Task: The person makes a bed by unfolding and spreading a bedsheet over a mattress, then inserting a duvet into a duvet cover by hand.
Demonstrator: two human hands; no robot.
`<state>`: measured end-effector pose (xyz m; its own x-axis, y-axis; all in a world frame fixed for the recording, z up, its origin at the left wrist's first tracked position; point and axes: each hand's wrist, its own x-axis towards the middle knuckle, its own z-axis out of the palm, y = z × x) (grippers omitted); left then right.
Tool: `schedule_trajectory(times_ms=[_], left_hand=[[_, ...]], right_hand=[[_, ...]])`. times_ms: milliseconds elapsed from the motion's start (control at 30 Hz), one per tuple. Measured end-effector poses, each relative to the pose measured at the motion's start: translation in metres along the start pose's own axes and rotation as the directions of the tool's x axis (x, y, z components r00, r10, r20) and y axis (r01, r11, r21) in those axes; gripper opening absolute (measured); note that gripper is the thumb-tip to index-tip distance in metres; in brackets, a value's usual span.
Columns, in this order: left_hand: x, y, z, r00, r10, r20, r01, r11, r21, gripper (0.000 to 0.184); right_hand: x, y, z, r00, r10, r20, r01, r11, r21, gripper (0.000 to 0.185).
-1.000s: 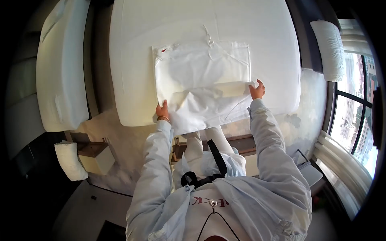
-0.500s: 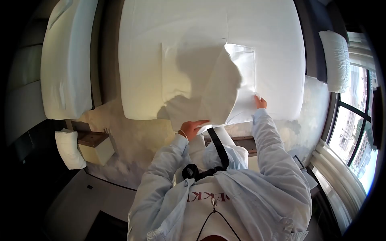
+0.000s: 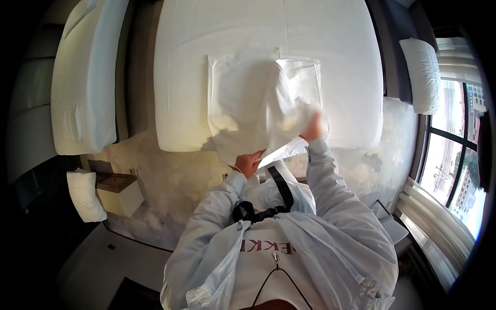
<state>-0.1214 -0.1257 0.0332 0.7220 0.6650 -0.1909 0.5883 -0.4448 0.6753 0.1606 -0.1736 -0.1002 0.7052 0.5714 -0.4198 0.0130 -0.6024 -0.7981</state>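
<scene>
A white pillowcase [image 3: 237,98] lies spread on the bed, its near end hanging over the bed's front edge. Its upper layer is lifted in a fold on the right, so the lower layer shows beneath. My left hand [image 3: 248,164] is closed on the near edge of the cloth, thumb and fingers pinching it. Over the right part of the pillowcase, my right hand [image 3: 312,127] is blurred by motion and appears closed on a bunched bit of the cloth. Its fingertips are partly hidden in the blur.
The bed [image 3: 346,93] carries a smooth white sheet. Another bed [image 3: 88,88] stands to the left. A pillow [image 3: 421,75] rests on dark furniture by the window [image 3: 454,139]. One more pillow [image 3: 85,195] leans beside a small cabinet [image 3: 121,199] at left.
My right hand has moved left and inward from the pillowcase's right edge, and the cloth there has bunched up. The lifted fold has sunk and narrowed. My left hand stays at the near edge.
</scene>
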Motion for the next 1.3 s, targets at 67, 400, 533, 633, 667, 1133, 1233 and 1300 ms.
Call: schedule_trajectory(times_ms=[67,400,533,633,667,1133,1233,1300], left_hand=[[-0.027,0.005,0.016,0.978,0.204,0.034,-0.207,0.971,0.121,0.036],[-0.076,0.008,0.026,0.957,0.08,0.278,-0.113,0.988,0.102,0.031],[-0.077,-0.013,0.038,0.971,0.064,0.228,-0.017,0.979,-0.205,0.02],[-0.054,-0.019,0.061,0.933,0.148,0.328,-0.034,0.943,-0.33,0.015],[-0.038,-0.007,0.058,0.911,0.051,0.409,0.066,0.961,-0.268,0.015],[-0.027,-0.015,0.092,0.971,-0.075,0.226,0.174,0.872,-0.459,0.015],[-0.04,-0.043,0.078,0.98,-0.148,0.13,0.191,0.876,-0.443,0.017],[-0.052,-0.073,0.069,0.98,-0.196,0.02,0.176,0.83,-0.53,0.018]], right_hand=[[-0.038,-0.042,-0.005,0.975,0.209,0.069,-0.22,0.934,0.282,0.048],[-0.086,-0.024,-0.073,0.963,0.097,0.25,-0.264,0.197,0.944,0.033],[-0.137,0.024,-0.119,0.994,0.11,0.008,-0.022,0.121,0.992,0.045],[-0.139,0.102,-0.166,0.956,0.271,-0.112,0.112,0.016,0.994,0.047],[-0.14,0.129,-0.178,0.893,0.424,-0.148,0.178,-0.033,0.983,0.047],[-0.108,0.315,-0.074,0.384,0.872,-0.303,-0.725,0.488,0.486,0.093],[-0.124,0.227,-0.066,0.637,0.77,0.009,-0.669,0.548,0.502,0.071],[-0.122,0.172,-0.053,0.698,0.61,0.376,-0.691,0.438,0.575,0.067]])
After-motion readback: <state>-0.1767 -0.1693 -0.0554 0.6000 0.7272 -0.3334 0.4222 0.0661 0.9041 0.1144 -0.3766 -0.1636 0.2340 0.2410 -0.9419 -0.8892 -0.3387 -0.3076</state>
